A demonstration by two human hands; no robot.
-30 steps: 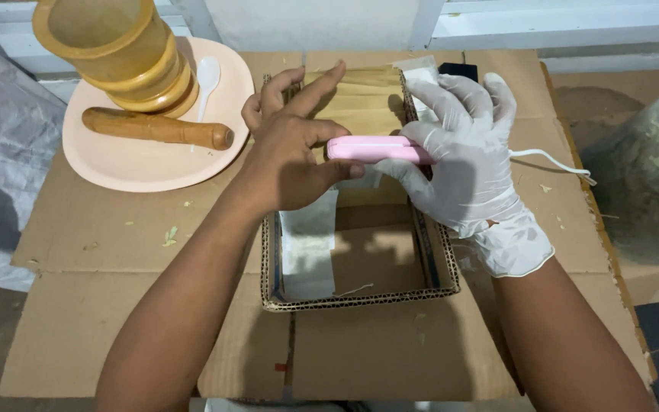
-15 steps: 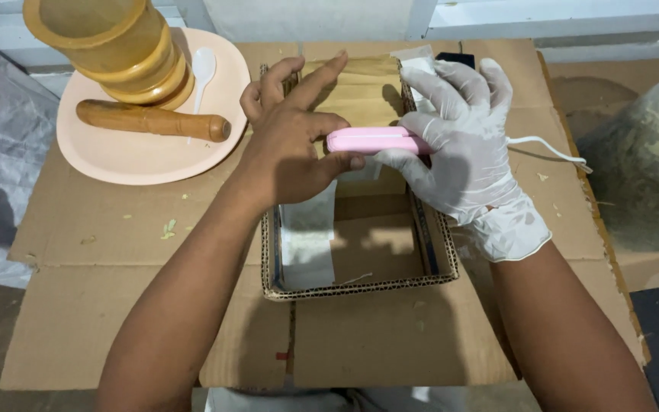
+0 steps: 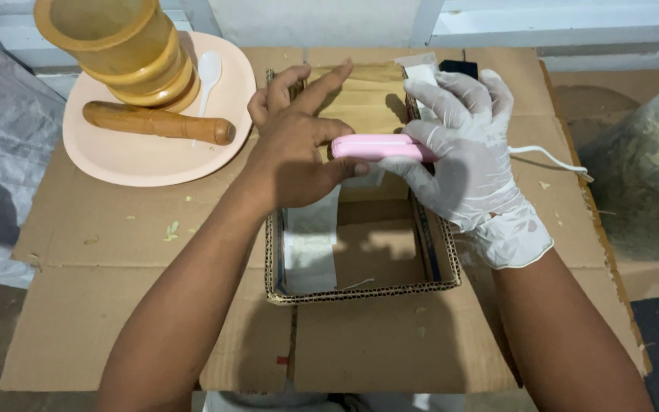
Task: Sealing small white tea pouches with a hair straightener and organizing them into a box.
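Both hands, the bare left hand (image 3: 295, 152) and gloved right hand (image 3: 463, 164), pinch a pink bar (image 3: 379, 146) mid-frame; their fingers hide its ends and the box (image 3: 360, 294) beneath.

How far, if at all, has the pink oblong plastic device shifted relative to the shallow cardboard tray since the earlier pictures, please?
No: the pink oblong plastic device stays across the shallow cardboard tray, held by both hands.

One view only, from a head-worn camera. It looks steeply down and forward over the person's forearms, at close range. The cardboard sheet (image 3: 116, 252) fills most of the frame; the box (image 3: 360, 290) sits at centre, the plate (image 3: 116, 160) at upper left. A white wall base (image 3: 497, 23) runs along the top edge.
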